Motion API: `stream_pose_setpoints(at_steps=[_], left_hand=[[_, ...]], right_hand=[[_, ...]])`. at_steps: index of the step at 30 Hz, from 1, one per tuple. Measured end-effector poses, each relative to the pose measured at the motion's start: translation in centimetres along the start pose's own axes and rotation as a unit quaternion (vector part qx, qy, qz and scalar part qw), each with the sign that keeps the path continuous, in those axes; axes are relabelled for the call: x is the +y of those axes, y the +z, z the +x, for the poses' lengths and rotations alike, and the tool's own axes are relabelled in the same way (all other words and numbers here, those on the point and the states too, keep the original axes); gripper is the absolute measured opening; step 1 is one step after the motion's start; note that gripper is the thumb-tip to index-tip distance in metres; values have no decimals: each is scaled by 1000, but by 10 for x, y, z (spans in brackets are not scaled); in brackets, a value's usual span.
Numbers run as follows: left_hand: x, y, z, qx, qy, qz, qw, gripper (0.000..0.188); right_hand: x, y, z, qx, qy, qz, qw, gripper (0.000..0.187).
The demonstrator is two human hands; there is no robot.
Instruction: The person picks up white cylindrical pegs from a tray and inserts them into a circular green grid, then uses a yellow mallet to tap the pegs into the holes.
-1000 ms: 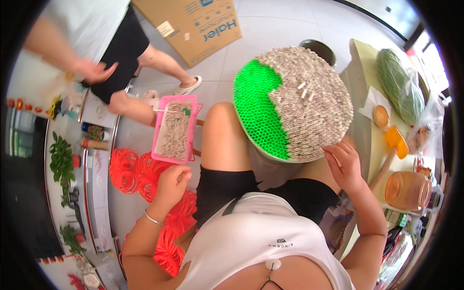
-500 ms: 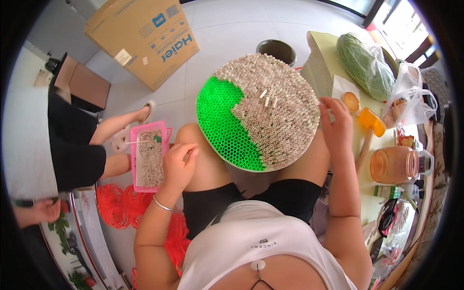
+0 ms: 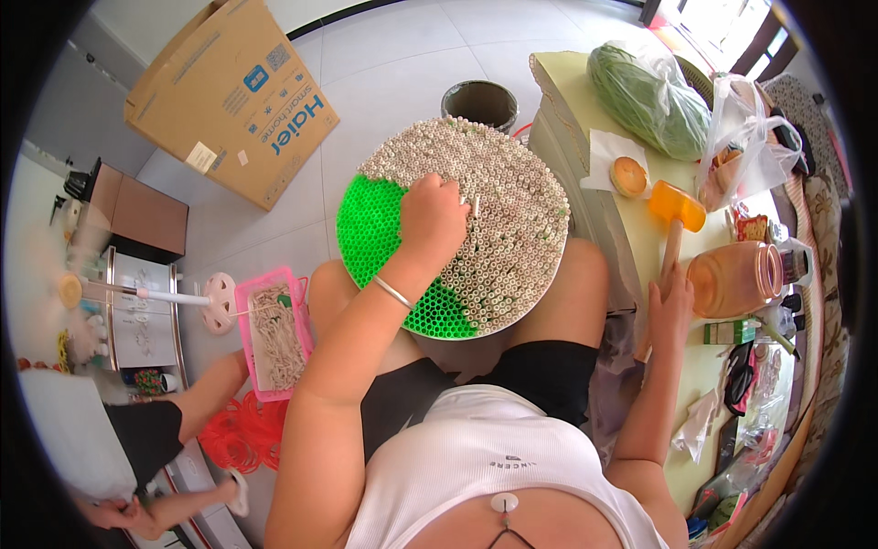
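Note:
A round board (image 3: 370,233) of bright green honeycomb cells lies across my thighs. Thin pale tubes (image 3: 512,247) stand packed in most of its cells; the left side is bare green. My left hand (image 3: 434,224) is over the board with its fingers closed and pressed down beside a loose white tube (image 3: 476,207); what its fingertips hold is hidden. On the table to the right, my right hand (image 3: 672,311) is closed around the wooden handle of a mallet with a translucent orange head (image 3: 679,207).
A pink basket (image 3: 241,316) of loose tubes stands at my left, near red plastic strands (image 3: 240,435) and another person (image 3: 64,421). Beyond the board are a dark bin (image 3: 480,102) and a cardboard box (image 3: 238,101). The table holds a bun (image 3: 629,176), bagged greens (image 3: 645,101) and a jar (image 3: 732,282).
My left hand has moved from beside the pink basket onto the board, over the loose tubes. My right hand has left the board's edge and taken hold of the mallet handle.

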State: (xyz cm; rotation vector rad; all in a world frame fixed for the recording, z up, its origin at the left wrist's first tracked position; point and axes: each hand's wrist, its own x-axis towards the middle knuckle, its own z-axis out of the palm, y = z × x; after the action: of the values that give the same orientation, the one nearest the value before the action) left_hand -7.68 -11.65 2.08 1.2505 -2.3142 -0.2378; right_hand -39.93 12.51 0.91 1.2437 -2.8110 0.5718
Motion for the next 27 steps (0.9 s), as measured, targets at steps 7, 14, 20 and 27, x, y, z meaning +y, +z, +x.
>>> stream_pose_setpoints(at_steps=[7, 14, 20, 27], left_hand=[[-16, -3, 1, -4, 34, -54, 998, 20], [-9, 19, 29, -30, -28, 34, 999, 13], [-18, 10, 34, -38, -26, 71, 996, 15], [-9, -8, 32, -54, -152, -297, 941, 16]], right_hand=[[20, 22, 25, -41, 74, 147, 985, 68], [55, 18, 49, -159, 208, 507, 821, 31], [59, 26, 55, -218, 161, 733, 624, 30], [70, 29, 47, -198, 163, 785, 563, 35]])
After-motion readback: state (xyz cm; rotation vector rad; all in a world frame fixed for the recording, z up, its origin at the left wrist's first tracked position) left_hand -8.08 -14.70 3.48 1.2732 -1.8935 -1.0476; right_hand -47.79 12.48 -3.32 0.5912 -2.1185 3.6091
